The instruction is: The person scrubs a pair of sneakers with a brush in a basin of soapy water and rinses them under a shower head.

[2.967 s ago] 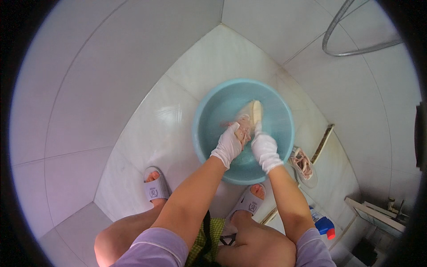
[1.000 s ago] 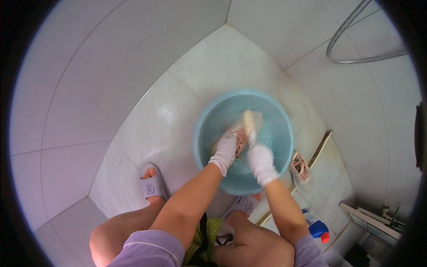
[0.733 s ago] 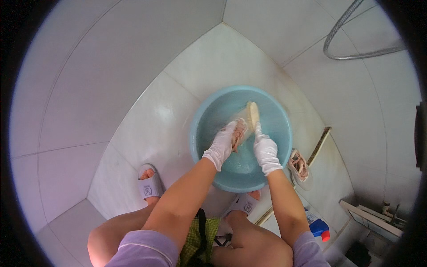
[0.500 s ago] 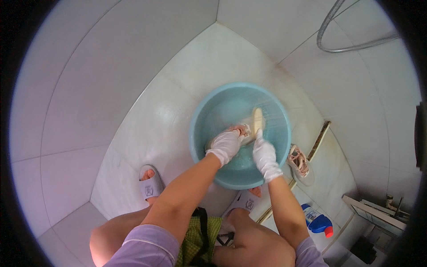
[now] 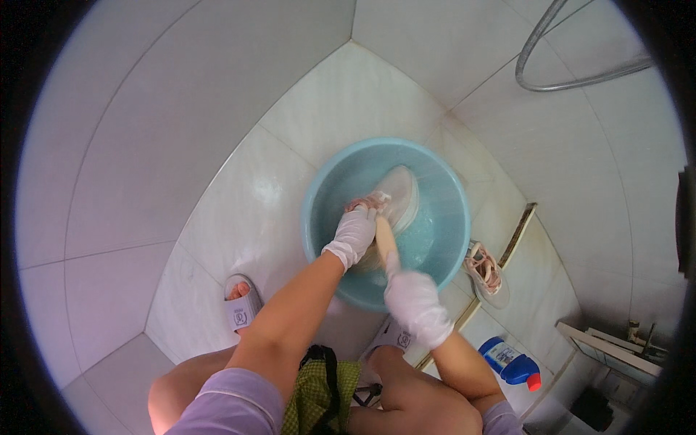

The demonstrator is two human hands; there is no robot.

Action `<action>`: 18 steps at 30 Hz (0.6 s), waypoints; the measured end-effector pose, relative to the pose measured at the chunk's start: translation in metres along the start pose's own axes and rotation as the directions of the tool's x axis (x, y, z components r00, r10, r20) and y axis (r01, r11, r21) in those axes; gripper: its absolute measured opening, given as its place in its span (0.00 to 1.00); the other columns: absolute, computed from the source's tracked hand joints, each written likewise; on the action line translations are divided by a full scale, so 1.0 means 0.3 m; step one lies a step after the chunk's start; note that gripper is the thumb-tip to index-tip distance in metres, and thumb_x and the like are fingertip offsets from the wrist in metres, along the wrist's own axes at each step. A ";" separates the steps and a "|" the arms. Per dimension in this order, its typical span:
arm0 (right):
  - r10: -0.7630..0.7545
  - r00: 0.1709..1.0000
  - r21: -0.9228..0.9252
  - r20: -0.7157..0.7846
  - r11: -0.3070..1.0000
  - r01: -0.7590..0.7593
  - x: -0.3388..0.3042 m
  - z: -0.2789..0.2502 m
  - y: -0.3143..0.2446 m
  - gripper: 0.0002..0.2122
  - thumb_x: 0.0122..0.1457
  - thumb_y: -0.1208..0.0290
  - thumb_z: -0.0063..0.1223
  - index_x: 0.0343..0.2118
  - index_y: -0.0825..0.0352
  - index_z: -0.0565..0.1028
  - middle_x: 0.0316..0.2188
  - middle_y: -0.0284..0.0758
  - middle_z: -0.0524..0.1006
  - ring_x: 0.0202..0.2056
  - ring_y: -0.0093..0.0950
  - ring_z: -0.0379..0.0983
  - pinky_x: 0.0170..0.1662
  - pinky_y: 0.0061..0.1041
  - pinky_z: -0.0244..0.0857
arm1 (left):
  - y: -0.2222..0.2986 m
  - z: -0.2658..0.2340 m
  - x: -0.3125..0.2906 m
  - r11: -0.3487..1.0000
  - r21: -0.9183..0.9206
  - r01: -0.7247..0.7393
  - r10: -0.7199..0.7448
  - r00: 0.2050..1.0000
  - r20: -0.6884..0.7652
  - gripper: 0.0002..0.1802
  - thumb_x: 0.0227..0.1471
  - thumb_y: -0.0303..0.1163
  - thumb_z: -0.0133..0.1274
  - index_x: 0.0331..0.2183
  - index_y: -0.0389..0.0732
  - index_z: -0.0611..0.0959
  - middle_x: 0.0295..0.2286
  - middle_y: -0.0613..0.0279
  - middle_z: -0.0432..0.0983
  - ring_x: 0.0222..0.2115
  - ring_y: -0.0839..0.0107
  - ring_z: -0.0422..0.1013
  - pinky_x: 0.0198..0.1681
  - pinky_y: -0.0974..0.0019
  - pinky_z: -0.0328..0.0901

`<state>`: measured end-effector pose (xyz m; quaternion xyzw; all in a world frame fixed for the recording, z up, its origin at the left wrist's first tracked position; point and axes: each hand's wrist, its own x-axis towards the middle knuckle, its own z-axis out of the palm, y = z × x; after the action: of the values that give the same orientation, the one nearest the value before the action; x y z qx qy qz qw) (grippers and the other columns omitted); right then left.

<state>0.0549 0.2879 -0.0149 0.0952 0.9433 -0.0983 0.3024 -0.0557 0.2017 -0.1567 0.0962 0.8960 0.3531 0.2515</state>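
Both hands wear pale gloves and reach forward from bare forearms that enter at the lower edge. The left hand is curled over the near end of a light-coloured shoe, fingers wrapped down around it in a firm hold, with the wrist bent slightly and the forearm running diagonally up from the lower left. The right hand sits lower, over the near rim of the basin, closed around the handle of a brush; the wooden handle points away from the person, up toward the shoe, and its far end meets the shoe just beside the left hand.

The shoe lies tilted inside a round blue basin with water in it, its toe pointing toward the basin's far side. The basin stands on a white tiled floor close to the corner where two tiled walls meet. A second shoe lies on the floor just beside the basin's right side. A blue bottle with a red cap lies near the floor's lower right edge. A grey slipper shows on the person's left foot.
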 end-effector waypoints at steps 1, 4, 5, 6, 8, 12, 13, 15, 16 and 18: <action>0.061 0.997 -0.016 -0.038 0.998 -0.062 0.052 0.030 0.055 0.21 0.56 0.75 0.42 0.53 0.73 0.65 0.20 0.44 0.78 0.24 0.37 0.79 0.26 0.36 0.73 | 0.003 0.025 -0.016 1.000 0.003 -0.021 0.021 0.997 0.074 0.22 0.60 0.44 0.40 0.43 0.36 0.76 0.44 0.38 0.72 0.42 0.42 0.70 0.48 0.51 0.63; 0.158 0.948 -0.012 -0.276 0.986 -0.167 0.211 0.095 0.246 0.25 0.55 0.76 0.43 0.58 0.75 0.59 0.21 0.43 0.78 0.22 0.39 0.78 0.24 0.36 0.72 | 0.196 -0.012 -0.067 0.993 -0.110 0.043 -0.017 0.973 0.228 0.22 0.59 0.43 0.42 0.46 0.37 0.76 0.46 0.39 0.71 0.47 0.46 0.68 0.50 0.55 0.62; 0.158 0.935 0.021 -0.318 0.987 -0.160 0.226 0.102 0.252 0.27 0.55 0.76 0.43 0.59 0.75 0.57 0.22 0.43 0.79 0.22 0.40 0.78 0.25 0.37 0.72 | 0.191 -0.016 -0.075 0.976 -0.209 0.067 -0.027 0.981 0.190 0.21 0.59 0.42 0.42 0.46 0.37 0.76 0.46 0.40 0.71 0.46 0.47 0.68 0.49 0.56 0.63; 0.160 0.973 0.044 -0.163 0.987 -0.155 0.190 0.090 0.188 0.28 0.55 0.76 0.44 0.60 0.75 0.54 0.22 0.43 0.79 0.23 0.40 0.78 0.26 0.38 0.72 | 0.167 -0.017 -0.076 0.948 -0.306 0.087 -0.045 0.989 0.142 0.21 0.58 0.42 0.43 0.46 0.38 0.75 0.46 0.42 0.71 0.46 0.48 0.69 0.49 0.56 0.64; 0.047 0.995 0.063 0.090 0.997 -0.053 0.050 0.041 -0.027 0.31 0.55 0.74 0.43 0.62 0.75 0.49 0.23 0.43 0.79 0.25 0.40 0.78 0.28 0.39 0.72 | -0.036 0.050 -0.001 0.930 -0.358 0.079 -0.109 0.992 -0.065 0.21 0.58 0.42 0.46 0.47 0.37 0.75 0.44 0.46 0.72 0.42 0.52 0.70 0.48 0.60 0.63; 0.179 0.980 0.034 -0.085 0.984 -0.177 0.135 0.074 0.121 0.28 0.54 0.76 0.43 0.60 0.75 0.57 0.24 0.46 0.79 0.24 0.39 0.79 0.26 0.36 0.72 | 0.111 0.053 -0.048 0.610 -0.757 0.236 -0.226 0.967 0.120 0.22 0.58 0.41 0.46 0.48 0.34 0.75 0.44 0.49 0.73 0.44 0.55 0.69 0.49 0.61 0.62; 0.139 0.973 0.088 -0.184 0.988 -0.125 0.211 0.078 0.201 0.29 0.53 0.76 0.44 0.60 0.76 0.56 0.24 0.45 0.79 0.23 0.40 0.78 0.24 0.34 0.72 | 0.137 0.067 -0.039 0.633 -0.749 0.194 -0.202 0.976 0.082 0.23 0.58 0.40 0.46 0.48 0.34 0.75 0.44 0.48 0.73 0.44 0.55 0.69 0.49 0.61 0.62; 0.146 0.976 0.092 -0.164 0.987 -0.132 0.255 0.109 0.176 0.30 0.54 0.76 0.43 0.61 0.76 0.55 0.23 0.47 0.79 0.24 0.42 0.78 0.28 0.37 0.73 | 0.117 0.123 -0.023 0.679 -0.722 0.135 -0.189 0.982 0.007 0.23 0.58 0.40 0.46 0.49 0.33 0.74 0.44 0.47 0.73 0.45 0.56 0.68 0.49 0.61 0.62; 0.138 0.986 0.120 -0.089 0.985 -0.127 0.211 0.115 0.098 0.30 0.54 0.76 0.42 0.61 0.76 0.54 0.24 0.49 0.79 0.25 0.43 0.78 0.30 0.39 0.73 | 0.053 0.146 0.011 0.759 -0.620 0.198 -0.262 0.965 -0.013 0.25 0.58 0.40 0.46 0.51 0.33 0.72 0.44 0.46 0.73 0.46 0.57 0.68 0.49 0.62 0.62; 0.128 0.979 0.178 0.161 0.971 -0.157 0.024 0.008 -0.049 0.30 0.56 0.75 0.40 0.62 0.77 0.51 0.26 0.54 0.78 0.29 0.46 0.78 0.36 0.43 0.72 | 0.015 0.133 0.021 0.755 -0.612 0.236 -0.286 0.958 0.015 0.25 0.58 0.41 0.46 0.51 0.34 0.72 0.45 0.47 0.73 0.46 0.59 0.68 0.49 0.63 0.62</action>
<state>0.0470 0.2742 -0.0191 0.1836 0.8951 -0.1725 0.3677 -0.0404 0.2306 -0.1808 -0.1296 0.7487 0.5868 0.2800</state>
